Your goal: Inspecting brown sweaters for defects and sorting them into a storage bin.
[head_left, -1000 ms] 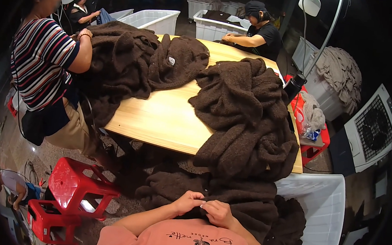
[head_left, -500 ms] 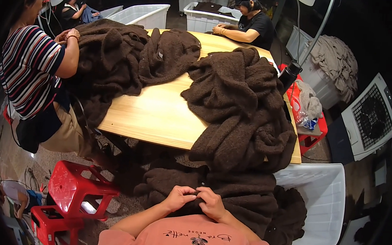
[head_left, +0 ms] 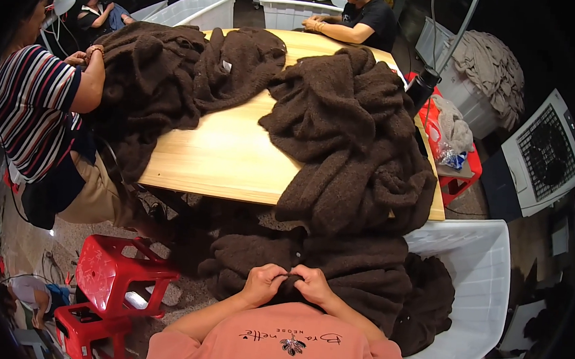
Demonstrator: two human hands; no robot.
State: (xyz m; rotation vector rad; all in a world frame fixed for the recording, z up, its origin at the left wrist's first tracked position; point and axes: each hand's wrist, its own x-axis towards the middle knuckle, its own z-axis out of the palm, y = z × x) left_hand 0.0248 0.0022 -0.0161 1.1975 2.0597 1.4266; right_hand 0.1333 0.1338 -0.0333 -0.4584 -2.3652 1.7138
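A dark brown knitted garment [head_left: 354,266] lies across my lap, bunched in thick folds. My left hand [head_left: 266,284] is closed, thumb and fingers pinching its edge. Close beside it, my right hand [head_left: 312,287] is also closed in a pinch on the same edge, the fingertips of both hands almost meeting. A small pale dot, perhaps a button [head_left: 298,254], shows on the garment just beyond my hands. More brown knitwear [head_left: 352,137] is heaped on the right part of the wooden table [head_left: 216,162] in front of me.
A white plastic bin [head_left: 478,283] with brown knitwear stands at my right. Red stools [head_left: 107,277] are at my left. A person in a striped shirt [head_left: 38,105] handles another brown pile [head_left: 149,72]; another person in black [head_left: 359,26] sits at the far side. A lamp pole [head_left: 461,32] rises at the right.
My fingers have curled into a tighter pinch, and the hands sit more evenly side by side on the garment's edge. The whole view has shifted slightly, with the table appearing higher.
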